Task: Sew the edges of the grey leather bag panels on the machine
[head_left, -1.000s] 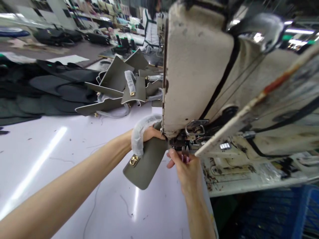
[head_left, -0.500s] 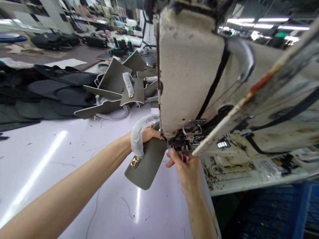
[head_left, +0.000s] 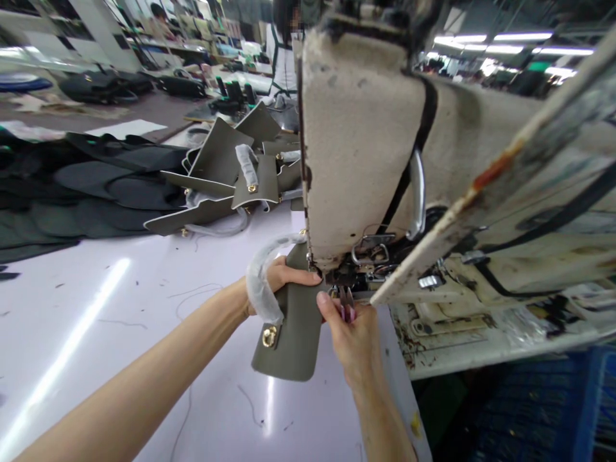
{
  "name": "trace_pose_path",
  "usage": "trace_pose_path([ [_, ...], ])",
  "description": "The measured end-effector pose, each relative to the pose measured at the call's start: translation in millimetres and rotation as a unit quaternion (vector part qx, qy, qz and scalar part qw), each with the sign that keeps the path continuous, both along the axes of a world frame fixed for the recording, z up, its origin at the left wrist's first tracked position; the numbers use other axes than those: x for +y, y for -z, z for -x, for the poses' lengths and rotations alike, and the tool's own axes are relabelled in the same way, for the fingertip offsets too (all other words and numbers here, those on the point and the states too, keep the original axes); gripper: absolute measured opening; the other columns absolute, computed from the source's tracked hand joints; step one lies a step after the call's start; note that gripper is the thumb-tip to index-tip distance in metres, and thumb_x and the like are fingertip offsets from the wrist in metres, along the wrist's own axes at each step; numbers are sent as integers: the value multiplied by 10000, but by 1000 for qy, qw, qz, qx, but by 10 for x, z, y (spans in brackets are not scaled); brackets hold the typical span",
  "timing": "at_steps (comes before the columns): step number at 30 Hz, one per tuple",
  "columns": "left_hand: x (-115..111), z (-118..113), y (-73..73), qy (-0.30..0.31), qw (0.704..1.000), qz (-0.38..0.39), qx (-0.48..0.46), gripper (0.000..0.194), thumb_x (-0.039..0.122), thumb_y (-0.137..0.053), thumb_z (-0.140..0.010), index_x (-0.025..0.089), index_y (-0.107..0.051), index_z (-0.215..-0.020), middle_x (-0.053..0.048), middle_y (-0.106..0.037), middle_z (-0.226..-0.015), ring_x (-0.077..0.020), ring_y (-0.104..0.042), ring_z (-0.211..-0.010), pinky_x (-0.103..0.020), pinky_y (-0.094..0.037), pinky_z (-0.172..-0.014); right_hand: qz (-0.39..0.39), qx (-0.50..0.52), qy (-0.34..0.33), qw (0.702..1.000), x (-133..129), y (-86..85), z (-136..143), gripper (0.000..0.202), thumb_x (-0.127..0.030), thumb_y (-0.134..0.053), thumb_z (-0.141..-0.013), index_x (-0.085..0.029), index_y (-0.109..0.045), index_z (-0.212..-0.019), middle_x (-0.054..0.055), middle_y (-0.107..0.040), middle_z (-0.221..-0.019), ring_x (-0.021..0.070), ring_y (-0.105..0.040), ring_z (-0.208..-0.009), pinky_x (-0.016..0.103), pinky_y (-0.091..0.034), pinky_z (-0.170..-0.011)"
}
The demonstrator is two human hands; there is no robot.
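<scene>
Though glossy, pale table (head_left: 151, 266) in cluttered workshop (head_left: 99, 35)

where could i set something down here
Widest: the tabletop between the dark stacked pieces and the left arm. Smaller: between that arm and the right arm, nearer than the held panel. Loose threads lie on both. Crowded: at the sewing machine by the left hand and right hand, and around heaped panels.
</scene>
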State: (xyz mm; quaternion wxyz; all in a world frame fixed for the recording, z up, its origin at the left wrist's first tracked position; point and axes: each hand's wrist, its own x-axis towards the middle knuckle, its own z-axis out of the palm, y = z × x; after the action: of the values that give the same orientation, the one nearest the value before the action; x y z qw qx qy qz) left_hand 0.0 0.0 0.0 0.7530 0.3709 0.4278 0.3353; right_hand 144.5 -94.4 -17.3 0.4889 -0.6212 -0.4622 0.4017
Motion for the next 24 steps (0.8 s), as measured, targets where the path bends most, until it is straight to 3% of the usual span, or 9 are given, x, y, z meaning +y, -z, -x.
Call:
trace_pose_path([
  [3,-140,29,30,42,997,64,-11,456,291,-852,-650,97,-735,-1045,-133,-769,-905,-280,-737,-729,-383,-631,-680,-2,75,40,996,-10,46,49,420,-434,-695,-826,-157,-604,-523,-38,-472,-490,93,-399,-483,229,-296,-481],
  [6,-258,7,33,22,995,96,-17,512,314,-841,-671,124,-718,-1131,-134,-768,-947,-272,-737,-715,-373,-637,-701,13,129,60,990,-17,41,45,323,-410,-742,-773,-135,-693,-611,-5,-565,-545,114,-468,-511,237,-383,-510],
  [9,-327,-46,14,-7,996,81,-24,536,309,-836,-677,146,-705,-1171,-122,-770,-920,-266,-735,-700,-360,-637,-685,15,141,46,989,-28,25,4,310,-398,-743,-770,-134,-703,-612,27,-636,-609,142,-545,-570,255,-457,-575],
  [14,-330,-93,33,-60,998,25,-21,525,347,-852,-654,156,-720,-1125,-125,-764,-953,-323,-739,-815,-402,-645,-697,31,137,33,990,-34,39,-32,366,-446,-719,-784,-154,-672,-568,28,-633,-583,158,-557,-567,270,-478,-573],
  [19,-298,-79,68,-64,998,-15,24,481,376,-858,-640,149,-732,-1045,-130,-755,-929,-309,-728,-757,-404,-636,-658,17,95,8,995,-67,20,-33,339,-447,-665,-844,-140,-715,-707,23,-640,-676,147,-541,-616,249,-442,-598],
  [24,-326,-113,4,-88,993,-47,66,368,371,-865,-610,156,-738,-881,-102,-746,-869,-269,-704,-690,-380,-627,-617,5,76,0,997,-105,59,-51,336,-409,-643,-875,-139,-666,-676,-37,-436,-571,105,-377,-569,233,-312,-546],
])
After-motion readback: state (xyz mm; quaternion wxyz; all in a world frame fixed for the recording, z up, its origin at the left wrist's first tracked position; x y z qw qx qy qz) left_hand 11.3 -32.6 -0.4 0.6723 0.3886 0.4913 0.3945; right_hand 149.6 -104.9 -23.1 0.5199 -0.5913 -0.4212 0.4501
